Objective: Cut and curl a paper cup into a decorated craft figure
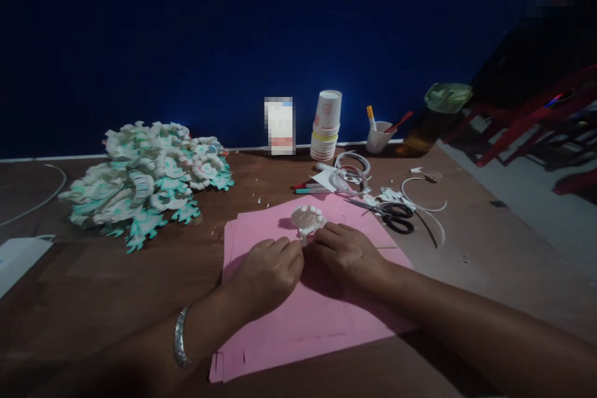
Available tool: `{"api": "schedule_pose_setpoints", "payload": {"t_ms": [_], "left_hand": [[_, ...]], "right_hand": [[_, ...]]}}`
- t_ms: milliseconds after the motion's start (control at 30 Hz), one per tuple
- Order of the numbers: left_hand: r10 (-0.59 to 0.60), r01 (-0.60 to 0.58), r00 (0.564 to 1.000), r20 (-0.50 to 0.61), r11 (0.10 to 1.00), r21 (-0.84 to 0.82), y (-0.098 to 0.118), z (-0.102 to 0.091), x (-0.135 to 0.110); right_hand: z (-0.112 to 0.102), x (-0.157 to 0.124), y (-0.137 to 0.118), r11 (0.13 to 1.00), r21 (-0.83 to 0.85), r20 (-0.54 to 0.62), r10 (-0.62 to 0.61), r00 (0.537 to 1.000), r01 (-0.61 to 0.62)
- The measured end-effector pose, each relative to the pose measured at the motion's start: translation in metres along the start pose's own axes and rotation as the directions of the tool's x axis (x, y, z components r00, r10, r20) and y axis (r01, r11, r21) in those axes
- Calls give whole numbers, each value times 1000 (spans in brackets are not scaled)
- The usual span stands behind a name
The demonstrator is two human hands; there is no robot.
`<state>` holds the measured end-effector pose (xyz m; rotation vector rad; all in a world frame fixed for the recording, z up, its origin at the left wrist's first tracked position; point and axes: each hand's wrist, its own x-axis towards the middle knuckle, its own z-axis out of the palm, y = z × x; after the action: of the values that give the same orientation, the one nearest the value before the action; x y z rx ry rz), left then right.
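Note:
A small white cut paper-cup piece (308,219) with curled strips lies on a stack of pink paper sheets (298,317). My left hand (268,273) is closed, its fingertips pinching the near edge of the piece. My right hand (347,253) is also closed, fingers pressed on the same edge from the right. A silver bracelet (181,336) sits on my left wrist.
A heap of white and teal curled cup cut-outs (149,180) lies at the left. Stacked paper cups (325,125), a cup with pens (379,135), markers (310,189), black scissors (396,216) and cut rims (422,196) lie behind. Red chairs (536,118) stand at right.

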<state>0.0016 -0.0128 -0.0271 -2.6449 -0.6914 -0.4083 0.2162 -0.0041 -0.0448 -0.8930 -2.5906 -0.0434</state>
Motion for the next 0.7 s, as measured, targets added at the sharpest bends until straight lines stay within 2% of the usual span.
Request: {"api": "schedule_pose_setpoints", "payload": {"t_ms": [233, 467, 700], "left_hand": [[-72, 67, 996, 62, 995, 75, 3, -4, 7], [-107, 93, 988, 111, 988, 126, 7, -4, 10], [-138, 133, 989, 57, 987, 85, 2, -6, 6]], "right_hand": [[-8, -5, 0, 996, 88, -113, 23, 993, -13], [-7, -5, 2, 995, 94, -92, 43, 995, -34], [-10, -2, 1, 991, 125, -86, 62, 994, -51]]}}
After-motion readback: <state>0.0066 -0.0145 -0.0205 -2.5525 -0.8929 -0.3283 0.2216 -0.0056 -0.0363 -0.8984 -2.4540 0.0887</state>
